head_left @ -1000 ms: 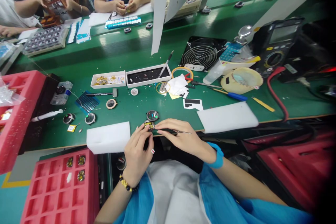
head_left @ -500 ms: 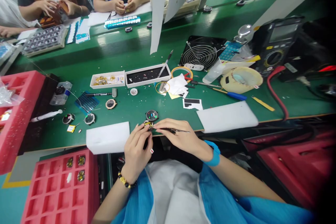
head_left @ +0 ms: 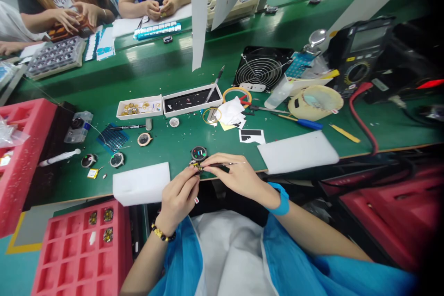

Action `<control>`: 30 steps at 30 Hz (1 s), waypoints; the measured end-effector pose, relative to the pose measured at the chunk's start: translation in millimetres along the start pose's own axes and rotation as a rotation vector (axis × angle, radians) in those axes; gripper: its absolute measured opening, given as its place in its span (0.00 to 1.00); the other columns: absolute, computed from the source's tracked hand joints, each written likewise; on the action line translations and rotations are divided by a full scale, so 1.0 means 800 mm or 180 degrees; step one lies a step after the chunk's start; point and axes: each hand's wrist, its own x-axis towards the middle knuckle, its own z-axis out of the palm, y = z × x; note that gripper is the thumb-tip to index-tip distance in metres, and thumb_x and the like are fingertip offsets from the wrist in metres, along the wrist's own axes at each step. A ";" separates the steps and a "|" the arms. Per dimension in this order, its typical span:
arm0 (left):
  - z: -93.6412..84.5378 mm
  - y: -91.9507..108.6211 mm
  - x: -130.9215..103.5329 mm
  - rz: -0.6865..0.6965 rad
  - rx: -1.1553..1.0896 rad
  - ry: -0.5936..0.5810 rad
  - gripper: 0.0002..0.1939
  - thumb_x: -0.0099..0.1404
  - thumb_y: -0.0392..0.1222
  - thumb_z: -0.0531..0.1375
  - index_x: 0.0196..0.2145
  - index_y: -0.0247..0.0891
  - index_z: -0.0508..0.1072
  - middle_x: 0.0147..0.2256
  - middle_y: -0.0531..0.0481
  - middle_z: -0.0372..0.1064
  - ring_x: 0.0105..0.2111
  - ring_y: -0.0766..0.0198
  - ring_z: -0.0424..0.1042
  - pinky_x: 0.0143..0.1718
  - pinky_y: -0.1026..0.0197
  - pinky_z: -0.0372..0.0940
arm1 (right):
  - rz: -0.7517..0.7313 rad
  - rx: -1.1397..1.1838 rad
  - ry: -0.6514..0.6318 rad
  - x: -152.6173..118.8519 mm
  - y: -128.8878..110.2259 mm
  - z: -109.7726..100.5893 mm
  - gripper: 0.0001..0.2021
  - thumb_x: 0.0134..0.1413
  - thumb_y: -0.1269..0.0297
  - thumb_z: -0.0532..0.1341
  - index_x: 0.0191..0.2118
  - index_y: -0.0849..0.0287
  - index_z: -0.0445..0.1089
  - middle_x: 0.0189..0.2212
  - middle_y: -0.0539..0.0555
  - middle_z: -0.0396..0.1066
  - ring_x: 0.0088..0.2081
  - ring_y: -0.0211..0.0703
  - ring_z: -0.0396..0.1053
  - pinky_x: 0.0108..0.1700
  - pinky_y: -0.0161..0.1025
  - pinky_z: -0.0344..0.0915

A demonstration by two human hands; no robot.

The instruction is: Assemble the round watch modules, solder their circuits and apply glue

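Observation:
At the table's near edge, my left hand [head_left: 179, 194] pinches a small watch circuit module [head_left: 196, 165] with yellow and dark parts. Its far side touches or nearly touches a round watch face [head_left: 199, 153] whose lit screen shows coloured marks; whether they are joined I cannot tell. My right hand [head_left: 236, 176] comes in from the other side, fingertips at the module, closed on slim metal tweezers [head_left: 225, 164] whose shaft points right. Fingers hide most of the module. Two round watches [head_left: 117, 159] and a gold-rimmed watch case [head_left: 144, 139] lie to the left.
White foam blocks [head_left: 141, 183] flank my hands. A red foam tray [head_left: 79, 249] holds several modules at lower left. Beyond lie white parts boxes [head_left: 193, 101], a fan [head_left: 262, 69], a blue-handled screwdriver [head_left: 310, 124] and a multimeter [head_left: 360, 51]. Co-workers' hands [head_left: 161, 8] work across the table.
The view has shifted slightly. The tweezers' shaft in my right hand has tipped up to lie flatter. My left fingers have drawn closer together on the module.

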 end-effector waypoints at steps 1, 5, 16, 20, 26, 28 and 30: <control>0.001 -0.001 -0.001 -0.0021 0.0005 0.0018 0.16 0.68 0.27 0.62 0.51 0.39 0.73 0.53 0.42 0.76 0.54 0.56 0.77 0.56 0.55 0.75 | 0.0007 -0.0004 0.0012 0.000 0.000 -0.001 0.06 0.66 0.67 0.63 0.42 0.53 0.79 0.42 0.50 0.81 0.44 0.44 0.78 0.51 0.40 0.74; 0.003 -0.001 -0.002 -0.0106 -0.0039 0.0024 0.16 0.68 0.27 0.62 0.51 0.39 0.73 0.52 0.42 0.76 0.54 0.57 0.77 0.56 0.55 0.75 | 0.0038 -0.0054 -0.0075 -0.002 0.000 -0.009 0.05 0.66 0.67 0.64 0.44 0.54 0.78 0.43 0.51 0.79 0.45 0.43 0.77 0.50 0.39 0.73; 0.003 0.001 0.000 -0.0127 -0.0035 0.0085 0.15 0.67 0.27 0.62 0.50 0.38 0.74 0.51 0.42 0.77 0.53 0.57 0.77 0.55 0.55 0.76 | -0.0147 -0.0250 -0.0097 -0.015 0.007 -0.014 0.05 0.67 0.65 0.63 0.45 0.54 0.77 0.43 0.52 0.79 0.44 0.44 0.77 0.48 0.40 0.73; 0.004 0.001 -0.001 -0.0135 -0.0034 0.0069 0.15 0.67 0.27 0.62 0.50 0.38 0.74 0.51 0.42 0.77 0.53 0.57 0.77 0.55 0.55 0.75 | -0.0207 -0.0281 -0.0069 -0.017 0.007 -0.011 0.06 0.68 0.65 0.62 0.45 0.53 0.77 0.43 0.52 0.79 0.44 0.44 0.77 0.48 0.40 0.73; 0.004 0.001 -0.001 -0.0156 -0.0026 0.0076 0.15 0.67 0.27 0.62 0.50 0.39 0.74 0.51 0.43 0.77 0.53 0.56 0.77 0.56 0.54 0.75 | -0.0214 -0.0173 -0.0065 -0.018 0.007 -0.009 0.07 0.68 0.64 0.61 0.45 0.53 0.77 0.43 0.52 0.80 0.45 0.45 0.78 0.49 0.41 0.74; 0.004 0.002 -0.001 -0.0154 -0.0029 0.0079 0.15 0.67 0.27 0.62 0.49 0.38 0.74 0.51 0.43 0.77 0.53 0.57 0.77 0.56 0.55 0.75 | -0.0203 -0.0138 -0.0035 -0.019 0.008 -0.008 0.06 0.68 0.65 0.62 0.44 0.53 0.78 0.43 0.52 0.80 0.44 0.45 0.78 0.48 0.41 0.74; 0.004 0.002 0.000 -0.0154 -0.0030 0.0091 0.15 0.66 0.27 0.63 0.49 0.38 0.74 0.50 0.42 0.77 0.53 0.57 0.77 0.56 0.55 0.75 | -0.0184 -0.0141 0.0032 -0.018 0.008 -0.006 0.06 0.67 0.66 0.63 0.43 0.53 0.78 0.42 0.51 0.80 0.43 0.44 0.79 0.47 0.40 0.75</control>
